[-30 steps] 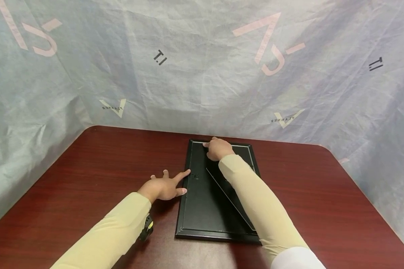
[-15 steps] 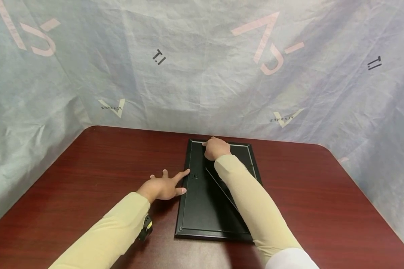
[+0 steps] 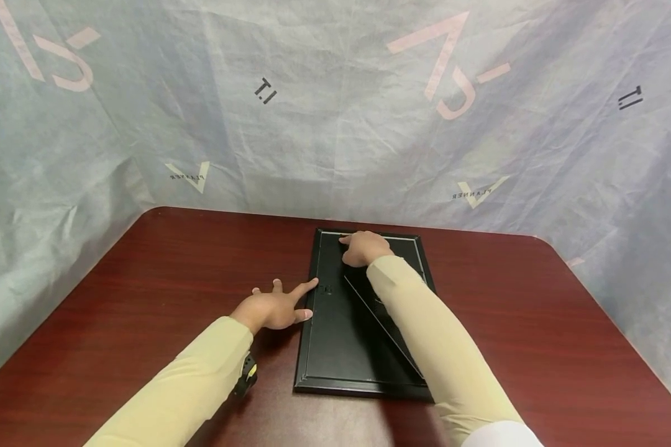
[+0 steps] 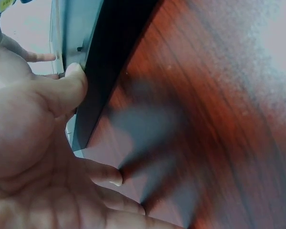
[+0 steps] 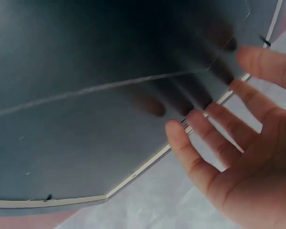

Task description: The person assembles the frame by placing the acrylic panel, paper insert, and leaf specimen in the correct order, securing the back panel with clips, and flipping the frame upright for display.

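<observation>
A black picture frame (image 3: 335, 347) lies back side up on the table, its backing panel (image 5: 95, 143) showing. A slanted easel stand (image 3: 369, 304) runs across the back, partly hidden under the right arm. At the frame's left side, my left hand (image 3: 274, 308) spreads its fingers; the thumb (image 4: 76, 81) touches the frame's edge in the left wrist view, while other fingers reach down to the table. My right hand (image 3: 365, 248) is at the far edge, fingertips (image 5: 174, 129) on or close to the backing's border, where small dark tabs (image 5: 48, 197) show.
The reddish-brown wooden table (image 3: 201, 267) extends around the frame on all sides. A pale printed cloth (image 3: 313, 124) hangs behind and beside it. A dark watch-like band (image 3: 247, 374) sits under the left forearm.
My right forearm shifts slightly left, then back right, with the hand staying at the far edge. The left hand and frame keep their place; the head view tilts a little.
</observation>
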Demonstrator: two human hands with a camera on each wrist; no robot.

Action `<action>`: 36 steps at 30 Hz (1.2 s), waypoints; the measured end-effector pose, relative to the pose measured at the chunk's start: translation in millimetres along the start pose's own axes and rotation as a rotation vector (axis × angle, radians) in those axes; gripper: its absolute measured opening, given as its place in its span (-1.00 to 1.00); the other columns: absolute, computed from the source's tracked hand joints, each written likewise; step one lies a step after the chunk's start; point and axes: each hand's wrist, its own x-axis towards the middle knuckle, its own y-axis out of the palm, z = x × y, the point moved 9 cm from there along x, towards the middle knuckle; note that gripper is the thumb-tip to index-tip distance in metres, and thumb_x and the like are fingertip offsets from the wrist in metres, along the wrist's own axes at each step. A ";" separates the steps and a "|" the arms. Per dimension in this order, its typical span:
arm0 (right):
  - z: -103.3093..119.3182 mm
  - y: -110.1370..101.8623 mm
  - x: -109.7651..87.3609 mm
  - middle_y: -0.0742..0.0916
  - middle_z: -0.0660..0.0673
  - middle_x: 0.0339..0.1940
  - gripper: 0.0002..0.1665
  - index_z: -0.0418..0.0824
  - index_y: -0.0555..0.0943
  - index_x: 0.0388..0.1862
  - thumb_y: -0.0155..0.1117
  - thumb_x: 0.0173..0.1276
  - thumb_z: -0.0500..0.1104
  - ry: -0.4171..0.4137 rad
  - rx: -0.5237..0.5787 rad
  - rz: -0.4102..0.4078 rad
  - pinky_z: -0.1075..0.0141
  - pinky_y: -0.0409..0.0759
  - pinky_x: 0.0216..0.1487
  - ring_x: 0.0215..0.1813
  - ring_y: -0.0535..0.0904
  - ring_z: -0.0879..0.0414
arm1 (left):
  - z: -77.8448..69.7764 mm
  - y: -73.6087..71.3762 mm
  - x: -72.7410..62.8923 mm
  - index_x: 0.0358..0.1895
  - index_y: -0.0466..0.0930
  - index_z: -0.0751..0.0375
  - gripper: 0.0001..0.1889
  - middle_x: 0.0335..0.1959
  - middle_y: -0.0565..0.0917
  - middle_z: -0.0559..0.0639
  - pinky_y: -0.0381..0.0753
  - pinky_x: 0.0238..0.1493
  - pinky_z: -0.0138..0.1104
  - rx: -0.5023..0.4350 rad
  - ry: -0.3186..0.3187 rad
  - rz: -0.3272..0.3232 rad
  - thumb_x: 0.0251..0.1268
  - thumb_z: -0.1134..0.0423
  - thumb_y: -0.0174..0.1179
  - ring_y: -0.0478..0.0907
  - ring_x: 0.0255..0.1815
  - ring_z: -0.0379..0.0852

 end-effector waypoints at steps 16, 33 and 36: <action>31.7 1.3 -4.6 0.44 -0.15 0.53 -0.32 0.22 0.40 0.53 0.08 0.54 -0.30 -0.277 -0.149 -0.120 0.23 0.43 -0.28 0.02 0.63 -0.07 | 0.0 1.7 2.9 0.68 -0.12 -0.17 -0.31 0.57 -0.09 0.56 -0.13 0.49 0.31 0.029 -0.011 0.018 0.64 0.00 -0.06 -0.12 0.60 0.45; 43.0 -4.7 -6.3 0.76 -0.18 -0.12 -0.34 0.12 0.55 0.43 0.07 0.47 -0.41 -0.427 -0.239 -0.205 0.34 0.25 -0.47 -0.60 0.17 0.18 | 5.9 3.5 5.1 0.68 -0.16 -0.22 -0.31 0.58 -0.10 0.55 -0.05 0.48 0.31 0.056 -0.031 0.013 0.65 -0.02 -0.07 -0.07 0.55 0.56; 43.1 -5.4 -3.7 0.63 -0.13 -0.52 -0.34 0.12 0.57 0.40 0.07 0.46 -0.41 -0.408 -0.223 -0.197 0.34 0.18 -0.53 -0.66 0.06 0.19 | 5.4 3.7 4.4 0.68 -0.16 -0.23 -0.32 0.58 -0.11 0.56 0.01 0.45 0.33 0.065 -0.031 0.019 0.66 -0.03 -0.10 -0.09 0.54 0.60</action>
